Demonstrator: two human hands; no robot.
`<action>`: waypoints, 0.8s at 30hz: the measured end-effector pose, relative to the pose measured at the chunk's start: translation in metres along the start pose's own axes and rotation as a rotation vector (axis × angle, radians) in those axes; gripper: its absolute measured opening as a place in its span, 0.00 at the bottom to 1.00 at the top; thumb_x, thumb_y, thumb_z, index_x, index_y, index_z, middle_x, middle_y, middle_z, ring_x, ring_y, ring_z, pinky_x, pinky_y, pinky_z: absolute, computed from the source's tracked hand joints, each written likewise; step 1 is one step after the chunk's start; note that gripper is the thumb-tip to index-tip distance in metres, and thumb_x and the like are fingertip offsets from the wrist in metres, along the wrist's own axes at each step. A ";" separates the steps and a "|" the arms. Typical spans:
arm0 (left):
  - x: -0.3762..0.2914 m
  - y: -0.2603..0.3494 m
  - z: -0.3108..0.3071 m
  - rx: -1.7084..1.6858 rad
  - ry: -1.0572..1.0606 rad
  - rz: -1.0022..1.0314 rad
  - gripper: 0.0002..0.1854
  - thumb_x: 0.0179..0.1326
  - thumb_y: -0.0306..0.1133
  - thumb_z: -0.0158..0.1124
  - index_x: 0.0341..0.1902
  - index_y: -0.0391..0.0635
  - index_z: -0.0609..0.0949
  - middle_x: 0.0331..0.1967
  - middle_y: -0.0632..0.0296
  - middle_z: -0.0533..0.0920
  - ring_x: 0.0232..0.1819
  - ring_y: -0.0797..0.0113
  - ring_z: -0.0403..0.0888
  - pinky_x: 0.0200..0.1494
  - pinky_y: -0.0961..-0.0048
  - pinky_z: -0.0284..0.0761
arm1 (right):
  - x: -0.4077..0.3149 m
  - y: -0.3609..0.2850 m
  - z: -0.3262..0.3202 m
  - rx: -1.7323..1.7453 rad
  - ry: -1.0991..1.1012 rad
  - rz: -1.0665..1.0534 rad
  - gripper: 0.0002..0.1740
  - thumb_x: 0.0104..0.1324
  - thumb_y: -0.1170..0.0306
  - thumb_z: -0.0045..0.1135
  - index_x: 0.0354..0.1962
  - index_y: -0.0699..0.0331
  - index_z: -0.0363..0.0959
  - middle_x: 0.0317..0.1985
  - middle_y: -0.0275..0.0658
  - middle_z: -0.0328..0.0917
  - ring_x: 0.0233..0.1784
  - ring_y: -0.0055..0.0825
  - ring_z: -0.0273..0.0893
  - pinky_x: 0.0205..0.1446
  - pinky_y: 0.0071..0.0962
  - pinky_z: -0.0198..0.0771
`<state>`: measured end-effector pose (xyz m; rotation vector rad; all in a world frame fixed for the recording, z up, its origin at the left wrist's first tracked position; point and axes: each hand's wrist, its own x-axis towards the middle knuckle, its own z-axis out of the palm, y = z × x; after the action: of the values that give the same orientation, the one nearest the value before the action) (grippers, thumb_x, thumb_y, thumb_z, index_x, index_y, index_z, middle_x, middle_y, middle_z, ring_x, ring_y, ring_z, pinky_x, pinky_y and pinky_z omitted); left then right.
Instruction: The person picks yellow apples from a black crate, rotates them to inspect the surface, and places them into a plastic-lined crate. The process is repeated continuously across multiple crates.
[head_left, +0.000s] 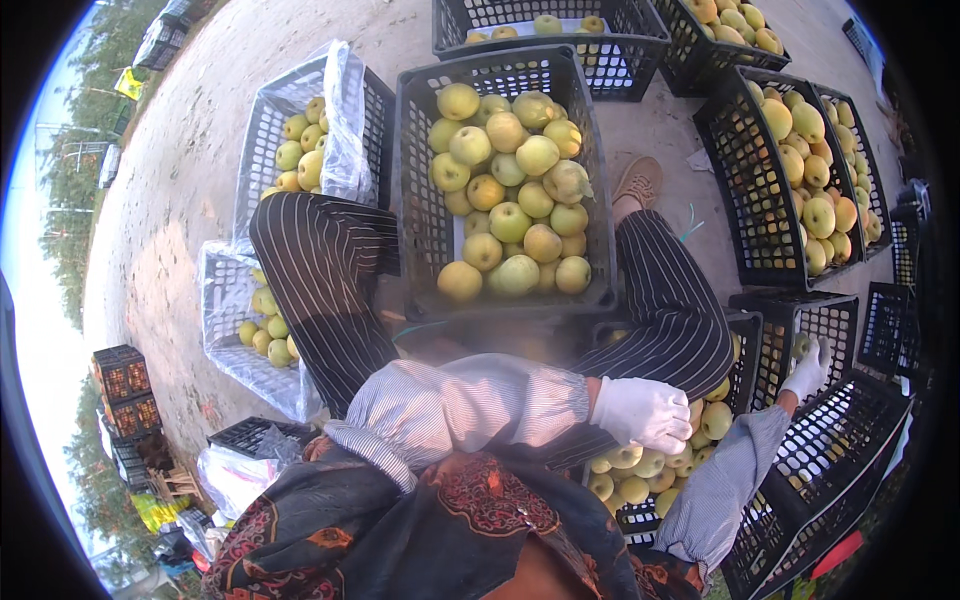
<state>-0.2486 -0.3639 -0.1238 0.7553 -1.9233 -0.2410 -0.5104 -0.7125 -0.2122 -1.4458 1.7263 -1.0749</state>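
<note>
My left hand, in a white glove, reaches across my lap to the right. Its fingers are curled, with the palm turned away, so what is in it stays hidden. It hangs over a black plastic crate of yellow-green apples. Farther right, my right hand, also gloved in white, has its fingers around a green apple at a black crate. Between my knees stands a large black crate filled with yellow-green apples.
To the left are plastic-lined crates of apples. More full crates line the right side, and another crate stands ahead. An upturned-looking crate is by my right arm. Stacked crates stand far left on concrete ground.
</note>
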 end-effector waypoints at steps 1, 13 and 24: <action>0.000 0.001 -0.003 -0.038 -0.004 -0.011 0.07 0.51 0.37 0.58 0.28 0.48 0.74 0.30 0.65 0.77 0.35 0.61 0.76 0.41 0.64 0.71 | -0.022 -0.032 0.009 0.097 -0.048 0.021 0.20 0.69 0.68 0.60 0.57 0.63 0.78 0.55 0.34 0.82 0.47 0.22 0.80 0.47 0.21 0.74; -0.180 0.016 -0.147 0.609 0.143 -0.976 0.11 0.54 0.28 0.63 0.43 0.50 0.81 0.35 0.60 0.83 0.37 0.54 0.82 0.39 0.59 0.76 | -0.299 -0.267 0.140 0.507 -0.556 -0.281 0.18 0.74 0.72 0.52 0.56 0.74 0.75 0.56 0.45 0.81 0.55 0.32 0.82 0.49 0.24 0.77; -0.241 -0.056 -0.134 0.564 -0.646 -1.108 0.31 0.56 0.27 0.61 0.66 0.60 0.73 0.51 0.46 0.77 0.49 0.50 0.81 0.47 0.55 0.77 | -0.318 -0.270 0.184 0.357 -0.693 -0.178 0.16 0.72 0.74 0.56 0.54 0.72 0.78 0.49 0.42 0.84 0.51 0.26 0.83 0.47 0.20 0.76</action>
<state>-0.0396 -0.2424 -0.2674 2.3220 -1.9463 -0.6849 -0.1651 -0.4524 -0.0689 -1.5133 0.8872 -0.7789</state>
